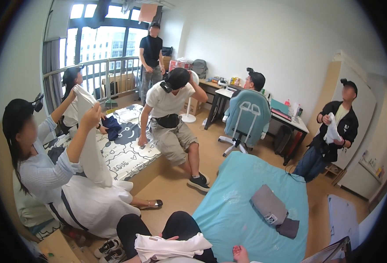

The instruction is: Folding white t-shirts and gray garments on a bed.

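A white garment [171, 249] lies bunched across my lap, over my dark trousers. Part of my left hand [172, 238] shows past its upper edge, fingers stretched out; the garment covers the rest. My right hand [240, 254] rests at the near edge of the turquoise bed [228, 197], its fingers curled in with nothing visible in them. Farther right on that bed is a folded grey garment [269, 205], with a smaller dark grey folded piece [287, 228] beside it.
At left, a seated person holds up a white garment [92, 149]. Another person sits on a patterned bed [127, 149]; a dark blue cloth [111, 128] lies there. A standing person at right holds a white cloth [332, 130]. Sneakers [110, 250] stand on the floor by my legs.
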### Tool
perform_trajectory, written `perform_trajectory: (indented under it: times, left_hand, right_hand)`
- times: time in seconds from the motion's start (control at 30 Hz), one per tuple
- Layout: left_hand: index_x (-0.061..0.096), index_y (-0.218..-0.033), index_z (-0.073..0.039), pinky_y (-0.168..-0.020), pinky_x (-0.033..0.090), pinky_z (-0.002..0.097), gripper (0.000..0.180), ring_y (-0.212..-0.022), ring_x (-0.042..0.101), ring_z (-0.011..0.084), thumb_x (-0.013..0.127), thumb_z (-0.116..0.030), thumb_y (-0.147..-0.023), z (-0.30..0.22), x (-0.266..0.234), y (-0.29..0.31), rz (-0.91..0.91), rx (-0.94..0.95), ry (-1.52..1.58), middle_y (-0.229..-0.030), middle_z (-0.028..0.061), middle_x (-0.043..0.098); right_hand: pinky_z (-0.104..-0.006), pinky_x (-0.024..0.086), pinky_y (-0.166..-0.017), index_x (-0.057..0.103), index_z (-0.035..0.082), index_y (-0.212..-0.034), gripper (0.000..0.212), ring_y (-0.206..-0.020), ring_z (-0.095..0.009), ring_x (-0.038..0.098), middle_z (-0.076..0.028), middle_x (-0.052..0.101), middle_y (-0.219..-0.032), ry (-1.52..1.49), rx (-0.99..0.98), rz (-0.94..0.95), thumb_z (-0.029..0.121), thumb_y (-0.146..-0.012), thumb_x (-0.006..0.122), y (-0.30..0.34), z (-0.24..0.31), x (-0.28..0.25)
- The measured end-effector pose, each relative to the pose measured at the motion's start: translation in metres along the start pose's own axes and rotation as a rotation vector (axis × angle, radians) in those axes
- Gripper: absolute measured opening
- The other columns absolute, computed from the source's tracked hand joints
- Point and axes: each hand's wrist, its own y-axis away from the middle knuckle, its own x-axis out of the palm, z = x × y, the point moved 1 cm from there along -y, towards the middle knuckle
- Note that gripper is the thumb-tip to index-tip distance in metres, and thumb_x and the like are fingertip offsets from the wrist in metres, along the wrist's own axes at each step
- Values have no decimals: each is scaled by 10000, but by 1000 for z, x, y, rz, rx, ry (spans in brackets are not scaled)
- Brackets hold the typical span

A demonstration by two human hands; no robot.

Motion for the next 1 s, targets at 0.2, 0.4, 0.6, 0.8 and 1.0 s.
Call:
perform_trajectory:
  times: [0.2,0.4,0.6,0.8,1.0]
  left_hand:
    - [507,-1387,-73,-1020,471,397,507,-1149,604,276,514,-428,-1026,-11,-19,31,-33,78,-21,-1281,150,613]
    - [508,-1386,-74,-1019,473,399,505,-1146,606,275,513,-430,-1026,-29,-53,71,-92,156,-86,-1277,149,615]
    - [508,-1384,-75,-1018,475,401,504,-1143,608,274,511,-431,-1027,-23,-63,112,-143,244,-194,-1273,149,617]
    - [509,-1382,-76,-1017,476,404,503,-1139,610,273,510,-432,-1027,-7,-41,121,-136,244,-281,-1269,149,619]
    - [509,-1380,-77,-1016,478,406,502,-1136,612,273,508,-434,-1027,27,9,86,-35,121,-396,-1265,149,622]
  right_hand:
    - [-506,576,-803,530,46,-1074,200,-912,-364,665,-208,628,-1035,397,-154,-140,223,-982,531,67,25,-34]
    - [-351,547,-562,605,35,-868,381,-652,-216,669,-114,670,-748,763,416,-144,401,-973,630,106,14,-214]
    - [-329,520,-506,665,51,-764,378,-561,-180,645,-91,686,-691,824,132,-296,390,-926,711,199,-51,-206]
    - [-297,520,-444,647,51,-705,461,-517,-192,652,-102,675,-642,848,186,-154,455,-917,709,214,-29,-191]
    - [-292,524,-445,646,55,-706,511,-519,-198,663,-96,674,-640,793,292,-166,530,-867,740,203,-27,-186]
